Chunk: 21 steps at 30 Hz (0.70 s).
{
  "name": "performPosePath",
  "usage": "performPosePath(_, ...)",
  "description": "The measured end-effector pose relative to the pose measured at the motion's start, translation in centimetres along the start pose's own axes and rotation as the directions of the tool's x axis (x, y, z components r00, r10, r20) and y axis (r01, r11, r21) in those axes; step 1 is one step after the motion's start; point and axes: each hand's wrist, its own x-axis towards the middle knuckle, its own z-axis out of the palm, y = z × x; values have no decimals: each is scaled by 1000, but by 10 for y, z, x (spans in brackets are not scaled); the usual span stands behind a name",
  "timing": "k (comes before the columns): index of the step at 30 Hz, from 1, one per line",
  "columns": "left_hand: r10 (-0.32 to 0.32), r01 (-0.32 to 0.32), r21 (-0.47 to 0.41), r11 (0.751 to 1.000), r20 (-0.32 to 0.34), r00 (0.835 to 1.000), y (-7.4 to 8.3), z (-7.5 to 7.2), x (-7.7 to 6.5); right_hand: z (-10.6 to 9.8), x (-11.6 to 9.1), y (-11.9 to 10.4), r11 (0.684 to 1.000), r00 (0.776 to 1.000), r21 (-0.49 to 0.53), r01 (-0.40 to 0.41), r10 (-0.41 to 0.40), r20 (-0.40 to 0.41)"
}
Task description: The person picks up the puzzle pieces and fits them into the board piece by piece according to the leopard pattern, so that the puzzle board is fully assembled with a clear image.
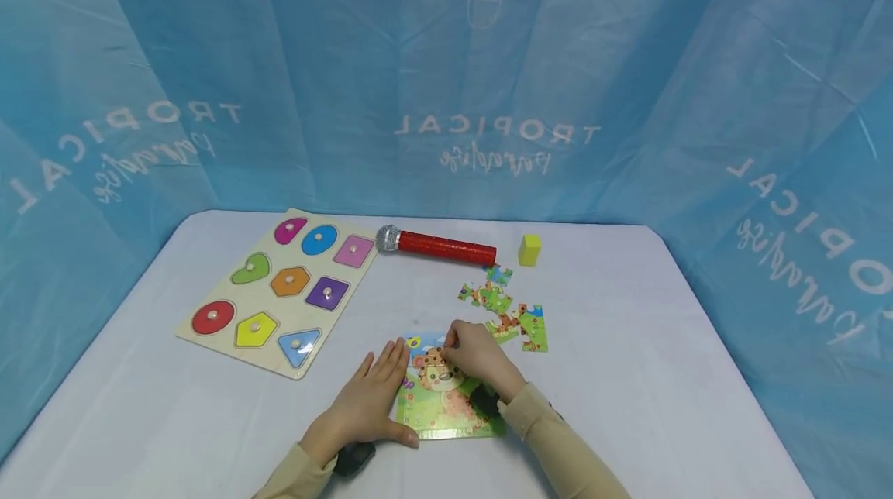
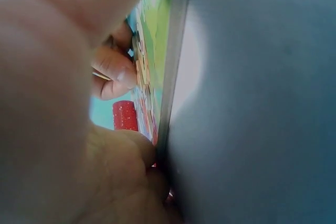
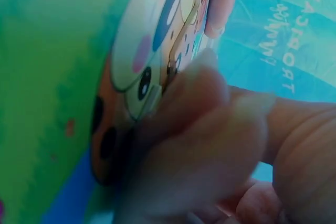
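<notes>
A jigsaw puzzle board [image 1: 425, 412] with a spotted cartoon leopard lies on the white table in front of me. My left hand [image 1: 373, 398] rests along its left edge, fingers straight and spread, thumb at the lower left corner. Over the upper part of the picture, my right hand [image 1: 477, 352] has its thumb and fingers curled together, pinching a small puzzle piece at the leopard's head; the fingers mostly hide the piece. Blurred in the right wrist view, those fingers are close against the leopard's face [image 3: 136, 61]. In the left wrist view, the right thumb [image 2: 123, 77] touches the picture surface.
Loose puzzle pieces [image 1: 534, 328] lie right of and beyond the board. Behind them are a red microphone [image 1: 446, 248] and a yellow block [image 1: 529, 249]. A wooden shape board [image 1: 275, 309] with knobbed pieces lies at the left. Blue printed curtain [image 1: 446, 73] surrounds the table [image 1: 614, 375].
</notes>
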Motion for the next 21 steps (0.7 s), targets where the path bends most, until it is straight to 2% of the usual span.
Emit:
performPosePath(4,1,-1,0,1000,-14,1000,0,-2,-1,-10,4,2,993,998,117,-13,5,68)
performPosePath(7,0,0,4,1000,-21,1000,-1,-2,-1,-27,12,10,984,998,170,-53,47,37)
performPosePath(10,-4,4,13,1000,-18,1000,-1,-2,-1,-49,25,24,983,986,143,-114,130,-107)
performPosePath(12,-5,5,13,1000,-17,1000,-1,-1,-1,-62,34,33,978,957,120,-170,193,-217)
performPosePath(14,-2,2,9,1000,-19,1000,-2,0,-1,-72,43,44,973,930,93,-213,231,-285)
performPosePath(17,5,-5,-5,1000,-11,1000,-1,1,-2,-79,56,58,961,916,58,-271,276,-292)
performPosePath(21,3,-3,-13,1000,-7,1000,0,1,-1,-83,70,65,955,925,-15,-296,282,-254)
